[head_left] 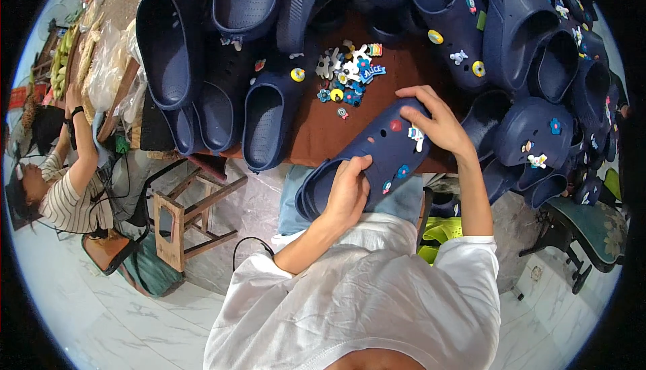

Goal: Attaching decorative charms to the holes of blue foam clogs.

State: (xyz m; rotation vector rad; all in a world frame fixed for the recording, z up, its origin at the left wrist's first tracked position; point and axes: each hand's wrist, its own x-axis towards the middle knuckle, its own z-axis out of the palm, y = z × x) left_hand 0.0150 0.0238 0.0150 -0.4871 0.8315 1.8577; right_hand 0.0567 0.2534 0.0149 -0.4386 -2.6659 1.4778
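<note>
A navy blue foam clog (389, 142) lies slantwise over my lap at the table's near edge, its toe pointing up and to the right. Several charms sit on its upper, among them a red one, a blue flower and a white figure charm (417, 138). My left hand (348, 191) grips the clog near its opening, thumb on top. My right hand (437, 124) wraps round the toe, with its thumb beside the white charm. Beyond the toe, a pile of small loose charms (346, 77) in white, blue and yellow lies on the brown table (323, 138).
Navy clogs (272, 114) line the left and far sides of the table. More clogs, many with charms, are heaped at the right (531, 131). A wooden stool (192, 215) stands at the left, an office chair (589, 228) at the right. Another person (74, 188) works at far left.
</note>
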